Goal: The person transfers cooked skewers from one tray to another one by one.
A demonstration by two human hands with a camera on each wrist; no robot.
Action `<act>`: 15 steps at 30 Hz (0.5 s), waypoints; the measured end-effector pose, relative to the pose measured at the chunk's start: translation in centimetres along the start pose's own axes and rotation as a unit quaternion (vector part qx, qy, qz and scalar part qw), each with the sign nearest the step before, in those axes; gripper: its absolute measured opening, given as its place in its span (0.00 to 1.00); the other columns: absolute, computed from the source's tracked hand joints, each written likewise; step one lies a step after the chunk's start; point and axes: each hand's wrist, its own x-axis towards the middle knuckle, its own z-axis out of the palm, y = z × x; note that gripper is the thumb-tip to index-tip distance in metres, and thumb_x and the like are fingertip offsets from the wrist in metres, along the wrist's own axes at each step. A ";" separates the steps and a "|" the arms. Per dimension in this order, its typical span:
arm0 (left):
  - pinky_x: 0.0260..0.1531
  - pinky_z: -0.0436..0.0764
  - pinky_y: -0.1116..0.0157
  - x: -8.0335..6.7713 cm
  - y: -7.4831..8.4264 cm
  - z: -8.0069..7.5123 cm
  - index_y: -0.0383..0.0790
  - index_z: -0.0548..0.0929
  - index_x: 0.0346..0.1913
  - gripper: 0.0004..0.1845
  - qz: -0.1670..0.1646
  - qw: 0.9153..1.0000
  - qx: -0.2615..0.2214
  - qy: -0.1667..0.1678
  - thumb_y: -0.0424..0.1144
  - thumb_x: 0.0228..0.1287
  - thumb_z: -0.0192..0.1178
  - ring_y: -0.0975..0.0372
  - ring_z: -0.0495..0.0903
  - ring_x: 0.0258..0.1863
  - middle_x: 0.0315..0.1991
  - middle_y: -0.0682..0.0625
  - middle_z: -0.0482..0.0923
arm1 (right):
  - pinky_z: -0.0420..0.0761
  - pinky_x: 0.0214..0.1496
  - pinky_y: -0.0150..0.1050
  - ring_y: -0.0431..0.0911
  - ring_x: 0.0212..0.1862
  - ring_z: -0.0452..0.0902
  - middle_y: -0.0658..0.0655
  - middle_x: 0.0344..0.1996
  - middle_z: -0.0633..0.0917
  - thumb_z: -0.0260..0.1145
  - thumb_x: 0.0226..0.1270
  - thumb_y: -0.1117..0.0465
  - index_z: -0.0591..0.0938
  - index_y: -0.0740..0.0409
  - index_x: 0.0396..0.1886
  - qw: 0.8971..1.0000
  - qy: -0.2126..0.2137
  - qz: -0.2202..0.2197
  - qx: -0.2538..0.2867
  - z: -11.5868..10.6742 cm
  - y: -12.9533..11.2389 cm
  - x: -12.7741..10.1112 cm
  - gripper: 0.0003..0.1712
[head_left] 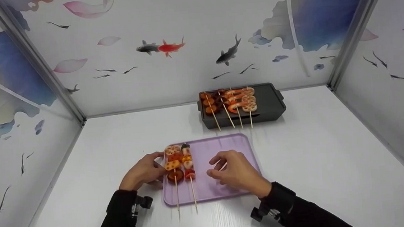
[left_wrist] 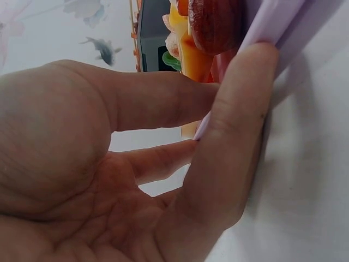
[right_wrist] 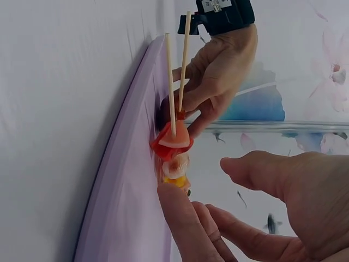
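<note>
A light purple tray (head_left: 222, 143) lies flat on the white table. Two food skewers rest along its left side. One skewer (head_left: 173, 165) carries a lotus root slice, orange and yellow pieces and a dark round slice; the other (head_left: 188, 164) has a dark piece, yellow and pale pieces and a red one near the stick. My left hand (head_left: 145, 171) grips the tray's left rim, thumb and fingers meeting at the edge in the left wrist view. Over the tray's right half hovers my right hand (head_left: 237, 170), fingers loosely bent and apart, holding nothing.
Behind the tray, by the back wall, stands a dark grey grill (head_left: 268, 101). Several skewers lie on its left part, among them shrimp (head_left: 235, 106) and lotus root slices (head_left: 249, 107), their sticks jutting over the front. Printed panels (head_left: 195, 27) enclose the table.
</note>
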 end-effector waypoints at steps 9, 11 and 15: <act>0.35 0.93 0.62 -0.1 -0.2 0.0 0.35 0.65 0.93 0.44 0.008 1.000 -0.007 -0.003 0.33 0.78 0.68 0.57 0.93 0.39 0.51 0.39 0.89 | 0.94 0.37 0.37 0.50 0.38 0.96 0.61 0.43 0.95 0.85 0.74 0.56 0.92 0.68 0.58 1.000 0.025 0.001 -0.018 -1.8 0.7 0.0 0.23; 0.35 0.93 0.62 -0.1 -0.2 -0.1 0.35 0.65 0.93 0.44 0.009 1.000 -0.007 -0.003 0.33 0.79 0.68 0.57 0.92 0.39 0.51 0.39 0.89 | 0.95 0.40 0.38 0.51 0.42 0.96 0.60 0.45 0.95 0.85 0.74 0.55 0.93 0.66 0.58 0.999 0.031 0.004 -0.030 -2.2 0.8 0.0 0.23; 0.35 0.94 0.61 0.0 -0.2 0.0 0.35 0.65 0.93 0.43 0.006 1.000 -0.008 -0.005 0.33 0.80 0.68 0.56 0.93 0.39 0.51 0.39 0.89 | 0.96 0.50 0.43 0.54 0.49 0.96 0.62 0.50 0.96 0.85 0.74 0.54 0.93 0.63 0.58 0.998 0.043 0.004 -0.053 -2.8 1.0 0.0 0.22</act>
